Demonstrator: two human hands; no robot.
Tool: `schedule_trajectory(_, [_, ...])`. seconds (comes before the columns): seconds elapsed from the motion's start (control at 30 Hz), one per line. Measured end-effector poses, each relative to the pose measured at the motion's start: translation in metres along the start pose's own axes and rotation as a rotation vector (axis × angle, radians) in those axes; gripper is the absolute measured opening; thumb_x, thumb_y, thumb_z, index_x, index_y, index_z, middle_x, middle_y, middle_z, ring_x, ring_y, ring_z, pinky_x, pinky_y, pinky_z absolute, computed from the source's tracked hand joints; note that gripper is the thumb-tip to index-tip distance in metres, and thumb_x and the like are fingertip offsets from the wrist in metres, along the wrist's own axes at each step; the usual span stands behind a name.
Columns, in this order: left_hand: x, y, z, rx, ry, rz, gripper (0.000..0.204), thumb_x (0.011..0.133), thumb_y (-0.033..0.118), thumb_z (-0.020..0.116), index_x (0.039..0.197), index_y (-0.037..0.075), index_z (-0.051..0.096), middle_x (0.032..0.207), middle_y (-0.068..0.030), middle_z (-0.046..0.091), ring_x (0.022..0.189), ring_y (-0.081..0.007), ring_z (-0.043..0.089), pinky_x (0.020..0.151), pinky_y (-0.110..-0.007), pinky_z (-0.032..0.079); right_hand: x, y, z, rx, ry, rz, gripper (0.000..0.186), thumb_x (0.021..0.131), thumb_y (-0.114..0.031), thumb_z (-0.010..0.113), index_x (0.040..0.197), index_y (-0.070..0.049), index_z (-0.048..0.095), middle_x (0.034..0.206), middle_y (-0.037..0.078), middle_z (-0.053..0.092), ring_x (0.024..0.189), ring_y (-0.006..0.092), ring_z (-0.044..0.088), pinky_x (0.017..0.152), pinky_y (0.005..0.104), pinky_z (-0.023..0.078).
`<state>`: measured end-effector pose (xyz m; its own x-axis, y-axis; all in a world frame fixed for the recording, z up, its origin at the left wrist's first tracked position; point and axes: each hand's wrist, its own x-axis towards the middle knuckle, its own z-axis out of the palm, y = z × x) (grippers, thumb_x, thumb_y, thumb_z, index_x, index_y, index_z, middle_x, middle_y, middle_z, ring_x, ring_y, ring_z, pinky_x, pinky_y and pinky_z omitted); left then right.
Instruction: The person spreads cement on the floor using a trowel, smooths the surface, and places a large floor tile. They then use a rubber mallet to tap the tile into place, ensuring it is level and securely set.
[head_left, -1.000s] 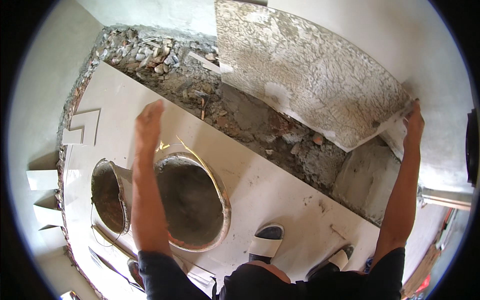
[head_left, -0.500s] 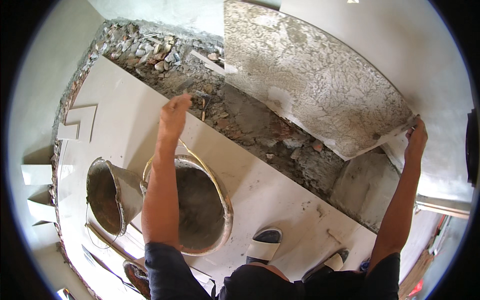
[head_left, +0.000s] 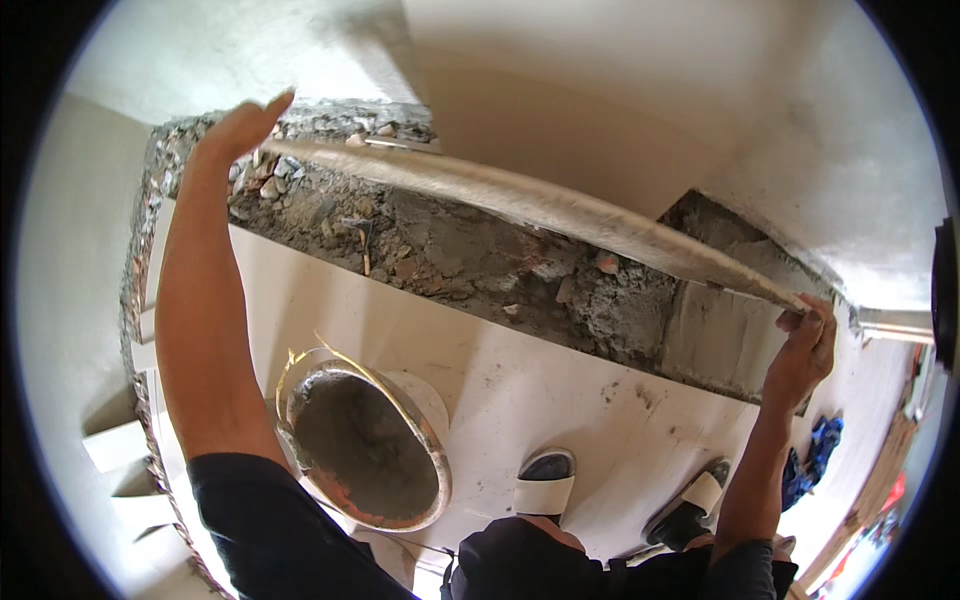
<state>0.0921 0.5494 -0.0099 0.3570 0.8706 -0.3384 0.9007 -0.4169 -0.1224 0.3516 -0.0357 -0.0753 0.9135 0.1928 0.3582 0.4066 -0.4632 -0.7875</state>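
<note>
A large tile [head_left: 540, 205] is tipped so that I see it almost edge-on, slightly blurred, above the strip of rough ground. In the earlier frame its textured, mortar-smeared back faced me. My left hand [head_left: 240, 130] is at the tile's far left end; part of its grip is hidden. My right hand [head_left: 805, 350] has its fingers closed round the right end. Below the tile lies bare mortar and rubble [head_left: 450, 240], with a small hammer-like tool [head_left: 364, 245] on it. A bucket of grey mortar [head_left: 370, 450] stands by my left forearm.
Laid pale tiles [head_left: 480, 360] border the trench on my side, and my sandalled feet [head_left: 545, 480] stand on them. Another set tile [head_left: 725, 325] lies at the trench's right end. Broken stones [head_left: 270, 180] fill the far left corner. Blue cloth [head_left: 812, 460] lies at right.
My left hand has moved up and left to the tile's left end. The tile has swung from showing its smeared back to nearly edge-on, and my right hand has come down slightly with it.
</note>
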Motion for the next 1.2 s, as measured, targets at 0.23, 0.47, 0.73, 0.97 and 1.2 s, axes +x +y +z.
schedule_trajectory(0.23, [0.007,0.016,0.034,0.487,-0.273,-0.016,0.085,0.077,0.070,0.061,0.098,-0.012,0.066,0.103,-0.0264,0.067,0.093,-0.0327,0.069,0.077,-0.044,0.054,-0.028,0.012,-0.020,0.045,-0.142,-0.383,0.048,0.097,-0.045,0.052,0.104,0.001,0.062,0.086,0.009,0.058,0.078,0.0154,0.056,0.064,0.0260,0.045])
schedule_trajectory(0.47, [-0.004,0.003,0.052,0.397,-0.194,-0.117,0.064,0.084,0.049,0.067,0.107,-0.009,0.064,0.107,-0.0275,0.066,0.102,-0.0376,0.065,0.088,-0.044,0.049,-0.042,0.058,-0.005,0.137,-0.584,0.429,0.063,0.096,-0.049,0.048,0.124,0.007,0.056,0.091,0.008,0.060,0.082,0.0115,0.057,0.067,0.0233,0.047])
schedule_trajectory(0.73, [-0.026,-0.046,0.091,0.137,-0.035,0.058,0.069,0.087,0.040,0.066,0.127,-0.012,0.047,0.118,-0.0319,0.060,0.110,-0.0388,0.061,0.090,-0.042,0.048,0.008,0.036,-0.001,0.060,-0.850,0.838,0.050,0.093,-0.034,0.055,0.124,0.005,0.055,0.092,0.018,0.066,0.080,0.0237,0.064,0.072,0.0345,0.049])
schedule_trajectory(0.97, [-0.105,-0.036,0.062,0.170,-0.126,-0.073,0.056,0.091,0.040,0.059,0.121,-0.006,0.056,0.108,-0.0311,0.064,0.103,-0.0428,0.063,0.089,-0.045,0.047,-0.012,0.094,-0.007,-0.227,-0.895,0.292,0.040,0.091,-0.027,0.052,0.108,0.009,0.059,0.075,0.024,0.060,0.066,0.0337,0.062,0.065,0.0404,0.050])
schedule_trajectory(1.2, [-0.216,-0.057,0.054,0.124,0.097,-0.051,0.067,0.092,0.051,0.052,0.084,-0.014,0.064,0.086,-0.0369,0.063,0.091,-0.0474,0.064,0.082,-0.050,0.047,-0.032,0.142,-0.019,-0.274,-0.946,0.229,0.050,0.092,-0.030,0.049,0.080,0.016,0.062,0.077,0.034,0.062,0.073,0.0427,0.066,0.073,0.0471,0.052])
